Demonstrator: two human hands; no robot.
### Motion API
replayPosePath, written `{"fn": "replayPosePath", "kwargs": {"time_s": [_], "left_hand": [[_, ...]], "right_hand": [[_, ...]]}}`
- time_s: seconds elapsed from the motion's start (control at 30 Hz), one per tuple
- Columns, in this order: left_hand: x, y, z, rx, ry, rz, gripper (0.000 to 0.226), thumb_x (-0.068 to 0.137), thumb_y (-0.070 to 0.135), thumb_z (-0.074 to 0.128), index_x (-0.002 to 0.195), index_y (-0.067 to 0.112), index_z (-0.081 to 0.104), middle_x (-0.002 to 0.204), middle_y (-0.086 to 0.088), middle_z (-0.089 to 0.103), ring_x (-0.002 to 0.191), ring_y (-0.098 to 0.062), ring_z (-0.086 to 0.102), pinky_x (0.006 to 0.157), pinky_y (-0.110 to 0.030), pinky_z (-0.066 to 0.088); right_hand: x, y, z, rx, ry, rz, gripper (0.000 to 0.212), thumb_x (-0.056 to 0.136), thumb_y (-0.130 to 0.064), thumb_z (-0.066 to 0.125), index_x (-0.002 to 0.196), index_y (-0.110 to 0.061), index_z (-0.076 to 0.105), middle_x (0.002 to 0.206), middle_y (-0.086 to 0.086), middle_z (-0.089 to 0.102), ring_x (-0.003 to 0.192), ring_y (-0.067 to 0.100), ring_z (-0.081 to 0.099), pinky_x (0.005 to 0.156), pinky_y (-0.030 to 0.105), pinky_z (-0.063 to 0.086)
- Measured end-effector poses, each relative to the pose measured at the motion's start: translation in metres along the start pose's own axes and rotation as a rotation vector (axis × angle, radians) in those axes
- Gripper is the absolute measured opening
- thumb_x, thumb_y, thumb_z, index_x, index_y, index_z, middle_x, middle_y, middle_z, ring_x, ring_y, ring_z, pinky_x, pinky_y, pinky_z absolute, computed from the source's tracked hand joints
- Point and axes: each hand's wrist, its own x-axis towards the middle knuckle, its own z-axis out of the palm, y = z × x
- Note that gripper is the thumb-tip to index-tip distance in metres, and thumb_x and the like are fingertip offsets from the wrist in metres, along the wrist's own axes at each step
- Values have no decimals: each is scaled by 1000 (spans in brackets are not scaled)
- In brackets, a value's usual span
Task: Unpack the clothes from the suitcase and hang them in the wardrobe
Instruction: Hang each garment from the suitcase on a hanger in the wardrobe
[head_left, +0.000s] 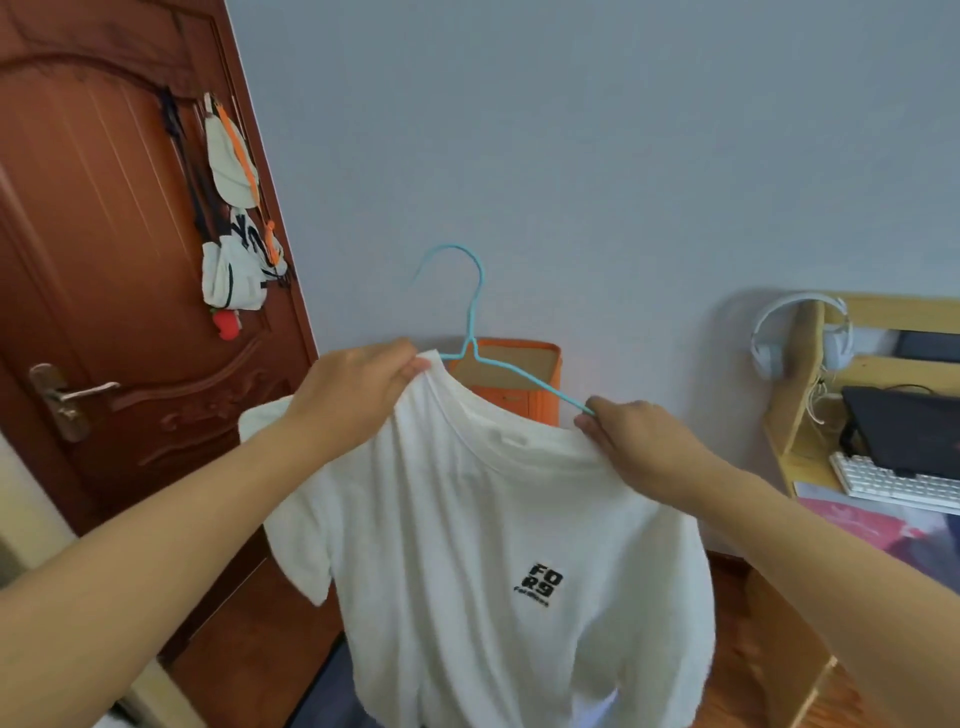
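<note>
White T-shirt (467, 519) held up in mid-air, its collar partly over a light-blue hanger (470, 322). Left hand (358, 395) pinches the collar's left side; right hand (634, 436) pinches collar and hanger arm together. Behind: orange box (545, 384), brown door (104, 260).

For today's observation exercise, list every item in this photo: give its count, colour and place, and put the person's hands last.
T-shirt: one, white, centre, held up.
Hanger: one, light blue, partly inside the collar.
Door: one, dark brown, left.
Bags: a few, mostly white, hanging on the door.
Box: one, orange, behind the T-shirt.
Headphones: one pair, white, on the shelf at right.
Keyboard: one, white, right.
Left hand: grips the collar.
Right hand: pinches collar and hanger.
</note>
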Motion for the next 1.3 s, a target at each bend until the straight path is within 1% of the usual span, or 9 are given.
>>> {"fn": "replayPosePath", "kwargs": {"time_s": [0.17,0.3,0.53,0.7,0.8,0.9,1.0,1.2,1.3], "left_hand": [[-9,-3,-26,77,82,-64,39,103,48,41,106,15,61,96,-4,58,87,-31,59,60,-40,50],[-72,-33,-31,22,-47,-547,46,106,45,42,146,23,43,130,-14,53,108,-39,58,80,-51,50],[-113,-110,-55,193,-473,-976,21,99,22,42,104,35,58,109,-16,66,94,-41,62,84,-47,50],[-51,-57,-64,-201,-37,-603,30,107,32,47,126,22,68,118,6,63,109,-13,59,96,-32,45],[-31,1,-63,-286,-285,-270,26,108,36,42,124,29,62,100,15,67,97,-16,66,81,-31,48],[-41,-1,-66,-149,-231,-263,17,103,21,47,111,22,63,88,-4,72,84,-39,66,64,-34,43],[-53,-15,-80,-65,-326,-317,17,103,12,49,113,20,61,84,-3,63,81,-39,61,62,-36,38],[-51,-23,-95,159,-480,-151,34,101,12,48,113,40,34,82,4,58,75,-36,61,62,-44,49],[-59,-62,-128,132,-467,-314,12,104,26,48,109,36,43,84,1,65,75,-31,62,67,-43,53]], "right_hand": [[8,-6,-17,87,282,-133,23,104,-41,37,85,-28,37,59,0,48,63,38,52,55,38,36],[16,16,-41,122,319,-91,28,103,-40,41,76,-45,42,56,-4,47,58,30,48,53,37,37],[18,27,-42,-99,331,-208,40,103,-54,23,78,-25,38,69,-7,47,68,28,54,56,37,44],[31,-7,-34,3,282,-233,37,100,-58,26,78,-31,36,59,-13,39,62,26,46,55,34,31],[40,-37,-42,144,246,-310,42,94,-62,39,79,-25,55,60,-10,47,59,17,47,55,32,34],[39,-51,-49,466,135,-407,30,91,-40,69,81,-12,71,69,-9,61,62,4,55,58,17,38],[34,-49,-34,476,-54,-385,53,91,-60,54,66,-13,60,57,-7,50,53,8,45,53,27,37],[64,-142,-8,336,208,-538,42,99,-52,36,65,-28,40,58,-11,41,61,22,48,60,39,41],[85,-161,0,312,140,-530,37,97,-61,32,70,-36,39,62,-14,46,64,16,49,64,40,44]]}}
